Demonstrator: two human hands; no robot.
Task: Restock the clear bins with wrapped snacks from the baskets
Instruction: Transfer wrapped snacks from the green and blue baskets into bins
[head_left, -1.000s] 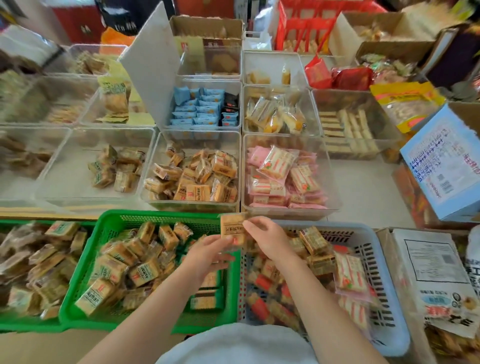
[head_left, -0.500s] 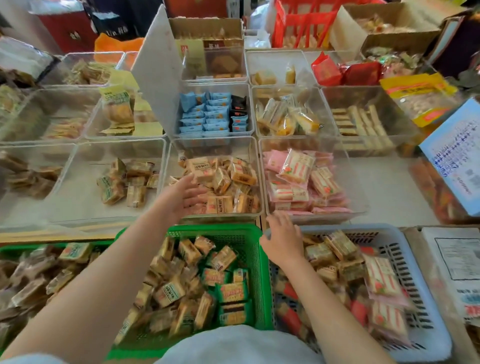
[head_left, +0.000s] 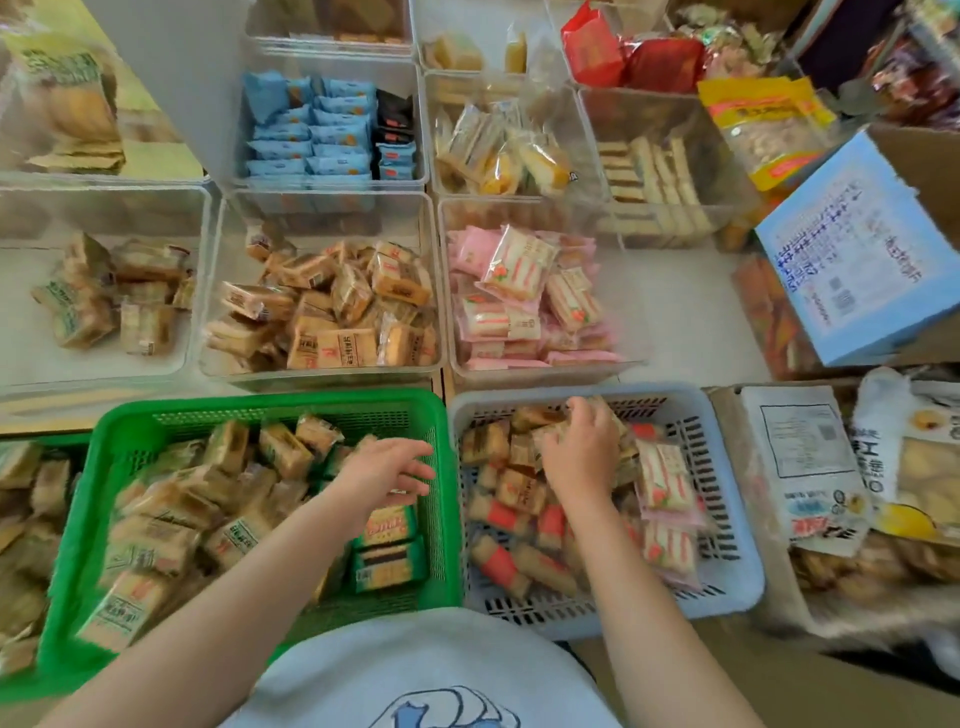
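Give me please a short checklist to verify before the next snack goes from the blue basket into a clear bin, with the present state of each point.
1. Right hand is in the blue basket on the tan-wrapped snacks: ok.
2. Right fingers firmly hold one snack: cannot tell, they are curled over the pile.
3. Left hand is free to help: ok, open above the green basket, holding nothing.
4. Matching clear bin of tan snacks has room: ok, not full to the rim.
5. Pink-wrapped snacks go to the pink bin, not mixed: ok so far.
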